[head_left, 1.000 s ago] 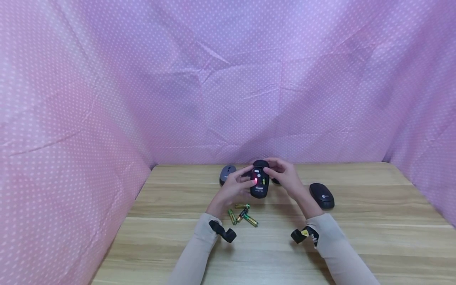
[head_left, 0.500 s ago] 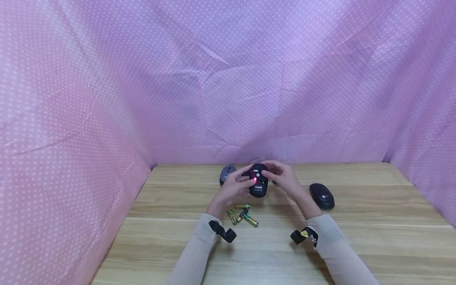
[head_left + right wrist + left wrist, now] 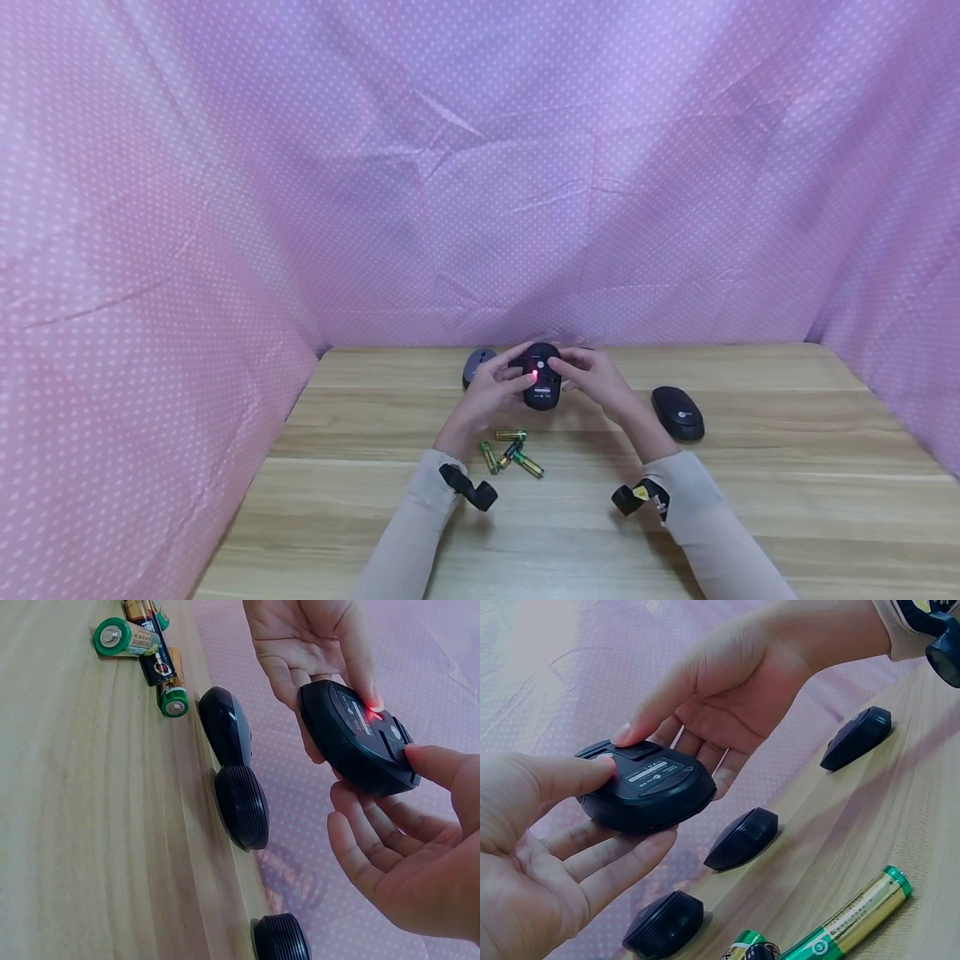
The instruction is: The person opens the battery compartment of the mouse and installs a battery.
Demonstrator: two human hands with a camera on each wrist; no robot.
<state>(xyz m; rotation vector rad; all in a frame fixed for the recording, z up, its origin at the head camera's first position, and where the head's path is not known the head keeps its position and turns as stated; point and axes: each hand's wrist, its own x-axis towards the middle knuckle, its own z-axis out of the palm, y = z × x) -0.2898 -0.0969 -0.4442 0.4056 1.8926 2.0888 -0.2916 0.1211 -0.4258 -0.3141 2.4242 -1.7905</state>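
A black computer mouse (image 3: 543,397) is held above the table with its underside up, a red light glowing near the left thumb. My left hand (image 3: 483,396) grips its left side, thumb on the underside and fingers beneath, as the left wrist view shows. From the other side my right hand (image 3: 603,383) pinches the mouse, its thumb pressing the underside by a rectangular recess (image 3: 641,750). Printed label text shows on the mouse's underside (image 3: 352,712). Below the hands lie several green-and-gold batteries (image 3: 528,464) and a black one (image 3: 510,452) in a loose cluster.
A grey mouse (image 3: 477,365) rests behind my left hand, and a black mouse (image 3: 678,412) lies to the right. Another dark mouse (image 3: 241,806) stands near the far table edge. A pink dotted curtain (image 3: 480,208) hangs behind the wooden table (image 3: 360,467).
The mouse's black cover, which stuck out past the far end with a battery showing in the bay, has slid toward me over the underside. The battery is now hidden; both hands shifted slightly left.
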